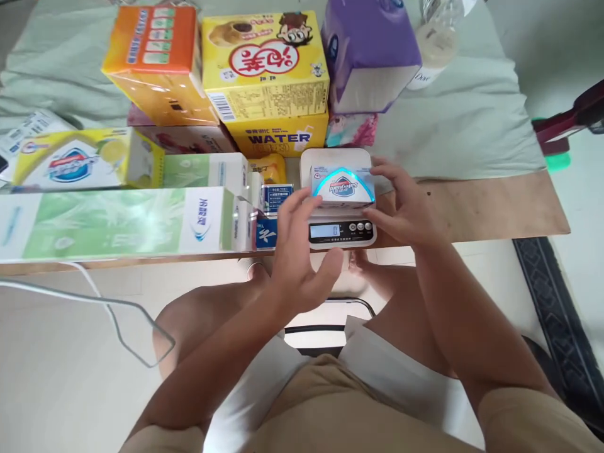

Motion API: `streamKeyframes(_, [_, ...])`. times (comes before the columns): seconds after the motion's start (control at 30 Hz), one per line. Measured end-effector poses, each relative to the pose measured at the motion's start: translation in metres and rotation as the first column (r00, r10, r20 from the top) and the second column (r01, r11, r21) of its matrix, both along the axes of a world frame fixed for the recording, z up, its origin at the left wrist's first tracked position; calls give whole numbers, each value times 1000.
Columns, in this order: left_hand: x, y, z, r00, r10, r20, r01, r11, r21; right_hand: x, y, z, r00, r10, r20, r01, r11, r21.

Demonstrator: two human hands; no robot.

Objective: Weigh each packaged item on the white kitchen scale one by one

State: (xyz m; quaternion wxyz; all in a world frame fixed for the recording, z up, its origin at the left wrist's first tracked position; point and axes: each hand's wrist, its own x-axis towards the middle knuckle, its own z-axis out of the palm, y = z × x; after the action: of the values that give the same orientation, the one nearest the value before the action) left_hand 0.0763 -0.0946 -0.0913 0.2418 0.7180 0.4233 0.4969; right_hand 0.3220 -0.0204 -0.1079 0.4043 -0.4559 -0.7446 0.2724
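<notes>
A white and blue Safeguard soap box [343, 185] lies on the pan of a small white kitchen scale [311, 156]. The scale's lit display [324, 231] reads 0. Beside the box's left end is my left hand [298, 258], open, its fingers stretched forward and its thumb apart. My right hand [409, 204] is at the right end, fingers spread, with index finger and thumb near the box's right corners. Whether the fingertips touch the box I cannot tell. A blue box [267, 233] sits just left of the scale, partly behind my left fingers.
Long green-white boxes [117, 223] and a yellow Safeguard box [78, 160] lie left. Behind stand an orange pack [151, 63], a yellow snack box [267, 63], a purple pack [370, 56] and a Dove bottle [431, 53]. A white cable [108, 302] hangs off the table's front edge.
</notes>
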Motion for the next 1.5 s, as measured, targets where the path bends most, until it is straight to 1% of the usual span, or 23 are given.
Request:
streamKeyframes(0.1, [0,11,-4,993,-20,118,22,1000,-13,4,2,-2,987,-44,-151,57,995,81])
streamKeyframes(0.17, [0,17,-8,982,-5,189,19,997,-71,4,4,-4,968,-109,-227,136,985,110])
streamKeyframes(0.2, [0,19,-10,976,6,217,20,993,-117,3,5,-4,963,-133,-233,163,980,116])
streamKeyframes(0.27, [1,23,-13,962,25,273,35,976,-213,-1,6,-5,966,-143,-214,171,978,119])
streamKeyframes(0.33, [4,26,-15,934,10,356,86,963,-254,-4,6,-6,975,-115,-190,140,982,126])
streamKeyframes(0.43, [10,30,-16,875,-27,483,166,954,-248,-8,1,-5,989,-66,-130,84,986,144])
streamKeyframes(0.53, [15,32,-12,833,-22,553,188,951,-246,-10,-2,-3,994,-41,-102,56,987,150])
streamKeyframes(0.67, [18,32,-3,795,-22,607,226,938,-262,-10,-3,-2,996,-39,-84,49,992,116])
streamKeyframes(0.8, [21,30,4,766,48,641,220,917,-332,-9,-3,-2,999,-28,-44,32,995,92])
streamKeyframes(0.87, [22,30,6,746,83,661,217,908,-359,-11,-2,-1,1000,-6,10,5,996,84])
streamKeyframes(0.93, [22,30,9,726,93,681,226,903,-365,-14,-1,1,996,21,92,-28,997,76])
streamKeyframes(1.0, [24,29,13,725,83,684,247,896,-370,-17,-1,7,985,26,170,-42,995,88])
streamKeyframes(1.07, [27,27,18,732,53,679,273,891,-363,-14,-3,15,975,6,223,-32,993,112])
streamKeyframes(1.1, [30,25,20,738,24,675,295,888,-354,-10,-6,20,971,-12,240,-19,992,125])
streamKeyframes(1.17, [39,21,21,756,-70,651,360,875,-323,8,-14,28,965,-58,255,17,987,160])
streamKeyframes(1.23, [48,19,15,774,-193,604,441,848,-294,37,-24,32,965,-107,241,63,981,183])
streamKeyframes(1.27, [52,19,11,781,-253,572,476,833,-281,53,-29,31,967,-115,227,77,982,170])
streamKeyframes(1.33, [56,23,4,796,-321,513,503,823,-264,86,-36,24,975,-110,194,95,992,85])
streamKeyframes(1.4, [55,30,4,804,-344,485,507,823,-257,111,-41,13,979,-122,165,128,991,-28])
streamKeyframes(1.43, [53,33,7,802,-347,486,511,819,-260,119,-42,8,979,-134,155,147,986,-78])
streamKeyframes(1.5, [49,34,24,785,-352,509,535,800,-271,126,-44,0,979,-140,150,162,975,-149])
